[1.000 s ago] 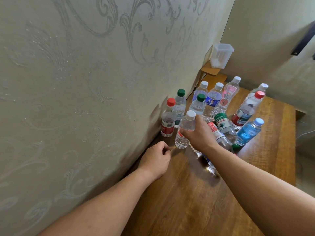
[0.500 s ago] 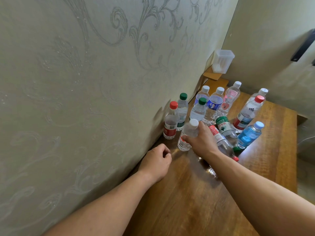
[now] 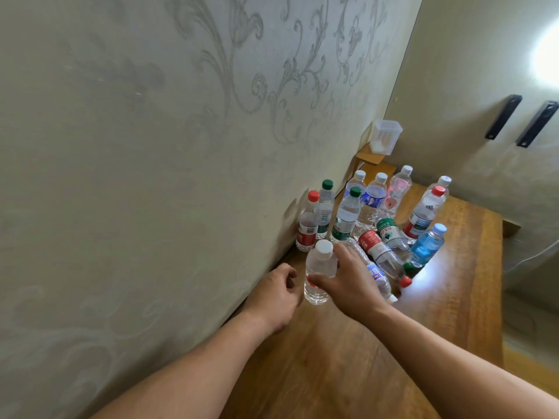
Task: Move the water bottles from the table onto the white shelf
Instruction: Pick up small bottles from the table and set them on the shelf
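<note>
My right hand [image 3: 348, 282] grips a small clear bottle with a white cap [image 3: 317, 273], upright and just above the wooden table [image 3: 348, 358]. My left hand [image 3: 276, 293] hovers beside it with fingers loosely curled, holding nothing. Behind them several water bottles stand by the wall, among them a red-capped bottle [image 3: 307, 223], a green-capped bottle [image 3: 346, 216] and a blue bottle [image 3: 426, 246]. Three bottles lie on their sides [image 3: 384, 249] just right of my right hand. No white shelf is in view.
A patterned wall [image 3: 151, 146] runs along the table's left edge. A clear plastic box [image 3: 385, 137] sits on a small wooden ledge in the far corner. Two black brackets [image 3: 520, 120] are fixed to the right wall. The table's right edge drops to the floor.
My right hand has drawn the white-capped bottle toward me, away from the group and close to my left hand. My left hand stayed roughly in place.
</note>
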A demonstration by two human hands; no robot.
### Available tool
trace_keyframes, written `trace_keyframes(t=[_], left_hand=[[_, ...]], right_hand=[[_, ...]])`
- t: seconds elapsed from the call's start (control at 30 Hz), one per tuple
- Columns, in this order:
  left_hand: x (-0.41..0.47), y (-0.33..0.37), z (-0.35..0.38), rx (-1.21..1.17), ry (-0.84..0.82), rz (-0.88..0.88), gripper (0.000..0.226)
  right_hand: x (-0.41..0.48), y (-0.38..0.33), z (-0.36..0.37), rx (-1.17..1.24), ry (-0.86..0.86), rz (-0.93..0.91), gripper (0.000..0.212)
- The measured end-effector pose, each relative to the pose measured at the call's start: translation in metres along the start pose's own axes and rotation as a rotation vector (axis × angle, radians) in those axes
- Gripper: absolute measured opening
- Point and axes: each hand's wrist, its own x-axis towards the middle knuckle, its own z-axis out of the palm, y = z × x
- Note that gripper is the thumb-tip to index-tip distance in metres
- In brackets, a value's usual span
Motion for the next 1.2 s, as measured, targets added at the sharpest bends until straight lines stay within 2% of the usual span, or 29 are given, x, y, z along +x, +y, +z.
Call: trace_keyframes(t=[0.07, 0.23, 0.4, 0.47, 0.7, 0.8, 0.93, 1.03, 1.2], left_hand=[[-0.024, -0.001, -0.009, -0.014, 0.024, 0.041, 0.048], [-0.099, -0.001, -0.041, -0.124, 0.124, 0.140, 0.035], [-0.188, -0.023, -0.077, -0.158, 0.228, 0.181, 0.065], [-0.222, -0.032, -0.093, -0.158, 0.283, 0.186, 0.067], [-0.346, -0.085, -0.155, -0.140, 0.490, 0.077, 0.055], [-0.394, -0.115, -0.177, -0.128, 0.626, 0.028, 0.053], [-0.448, -0.149, -0.206, -0.133, 0.753, -0.080, 0.051], [-0.477, -0.184, -0.229, -0.210, 0.836, -0.178, 0.050], [-0.494, -0.237, -0.265, -0.276, 0.960, -0.323, 0.055]], right_hand=[[-0.023, -0.025, 0.001, -0.006, -0.007, -0.056, 0.072], [-0.089, -0.097, 0.002, 0.033, -0.037, -0.153, 0.073], [-0.159, -0.169, 0.006, 0.058, -0.051, -0.232, 0.072], [-0.186, -0.198, 0.008, 0.075, -0.058, -0.273, 0.070], [-0.272, -0.297, 0.036, 0.113, -0.254, -0.454, 0.059], [-0.299, -0.335, 0.062, 0.140, -0.361, -0.533, 0.055], [-0.325, -0.374, 0.113, 0.227, -0.448, -0.627, 0.065], [-0.338, -0.395, 0.159, 0.255, -0.569, -0.597, 0.077], [-0.343, -0.423, 0.240, 0.055, -0.766, -0.570, 0.071]])
